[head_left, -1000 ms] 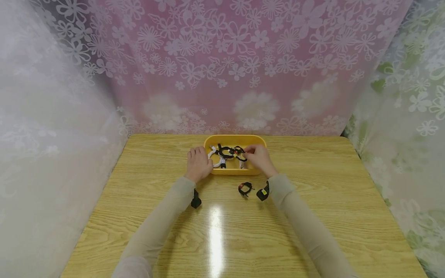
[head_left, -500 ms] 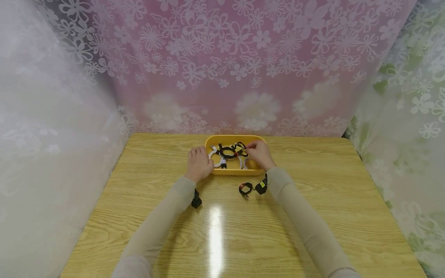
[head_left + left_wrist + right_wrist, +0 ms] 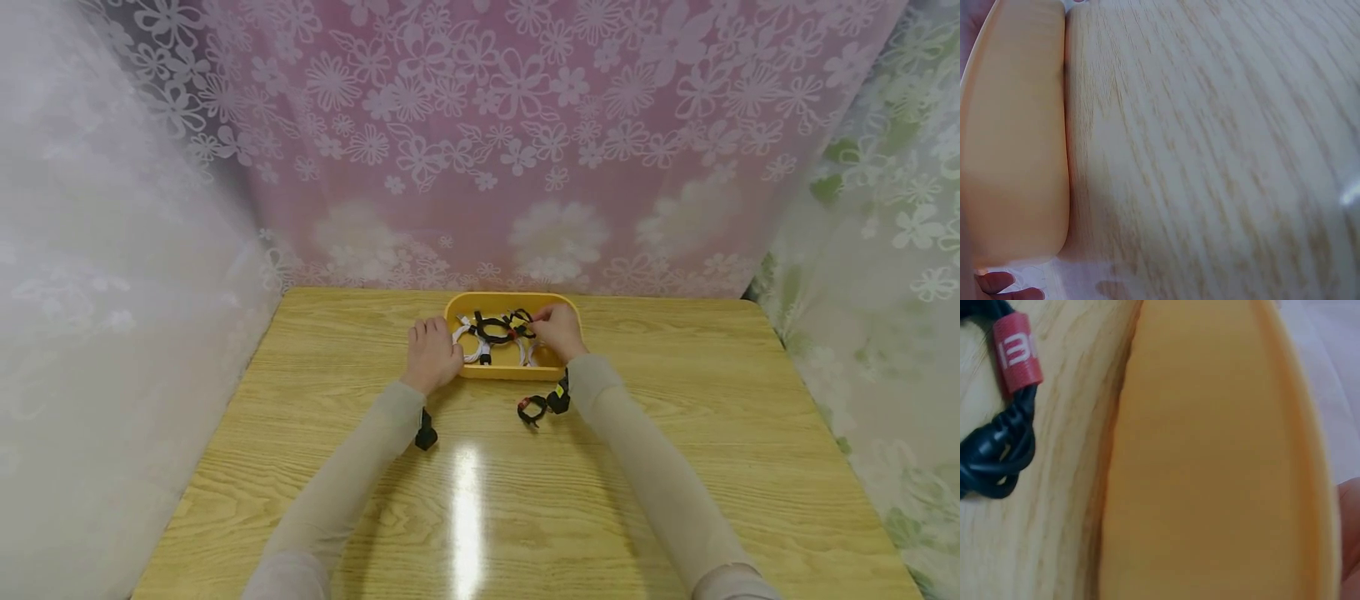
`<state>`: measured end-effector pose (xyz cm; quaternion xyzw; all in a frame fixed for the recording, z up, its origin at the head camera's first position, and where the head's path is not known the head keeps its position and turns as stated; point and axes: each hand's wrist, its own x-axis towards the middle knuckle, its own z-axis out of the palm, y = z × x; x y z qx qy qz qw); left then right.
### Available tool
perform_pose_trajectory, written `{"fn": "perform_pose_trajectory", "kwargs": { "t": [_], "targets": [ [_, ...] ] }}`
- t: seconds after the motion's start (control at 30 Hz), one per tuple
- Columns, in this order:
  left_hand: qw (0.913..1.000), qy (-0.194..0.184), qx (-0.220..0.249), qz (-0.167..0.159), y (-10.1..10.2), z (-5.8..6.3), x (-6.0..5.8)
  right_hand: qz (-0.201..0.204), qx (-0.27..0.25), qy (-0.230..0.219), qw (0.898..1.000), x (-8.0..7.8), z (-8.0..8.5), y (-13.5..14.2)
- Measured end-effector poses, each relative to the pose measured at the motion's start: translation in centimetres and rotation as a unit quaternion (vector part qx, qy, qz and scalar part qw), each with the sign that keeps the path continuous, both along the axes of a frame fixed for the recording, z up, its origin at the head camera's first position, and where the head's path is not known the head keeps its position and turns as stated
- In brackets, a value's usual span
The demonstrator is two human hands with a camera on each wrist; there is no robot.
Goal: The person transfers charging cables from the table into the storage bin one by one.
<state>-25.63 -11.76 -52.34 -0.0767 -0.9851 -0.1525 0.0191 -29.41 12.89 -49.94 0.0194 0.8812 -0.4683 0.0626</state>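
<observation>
A yellow plastic tray (image 3: 510, 373) holds several coiled cables at the back of the table. My left hand (image 3: 433, 357) holds the tray's left end, thumb by the rim; its fingertips (image 3: 997, 282) show past the tray's end in the left wrist view. Over the tray's right part, my right hand (image 3: 557, 330) pinches a coiled black cable (image 3: 519, 317). Left of that lie another black cable coil (image 3: 491, 332) and a white cable coil (image 3: 468, 357). More white cable (image 3: 522, 353) lies near the front wall.
On the wooden table (image 3: 360, 467), in front of the tray, lies a black cable coil with a red tie (image 3: 532, 410). The right wrist camera (image 3: 558, 400) hangs close beside it. Floral curtains (image 3: 495, 167) stand behind and at both sides.
My right wrist has turned and shifted slightly left, bringing its camera nearer the loose coil. The pinched black cable has moved back slightly. My left hand has kept its place at the tray.
</observation>
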Motion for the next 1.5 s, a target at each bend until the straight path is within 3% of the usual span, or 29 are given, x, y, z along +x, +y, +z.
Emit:
{"fn": "perform_pose_trajectory", "kwargs": {
  "t": [0.67,1.5],
  "targets": [
    [0.9999,0.016,-0.005,-0.002,0.0,0.0,0.0,-0.012,0.068,0.006,0.998,-0.7,-2.0,-0.5],
    [0.9999,0.012,-0.008,0.000,0.1,0.0,0.0,0.026,0.074,0.001,0.997,-0.2,-0.8,-0.3]
  ]
}}
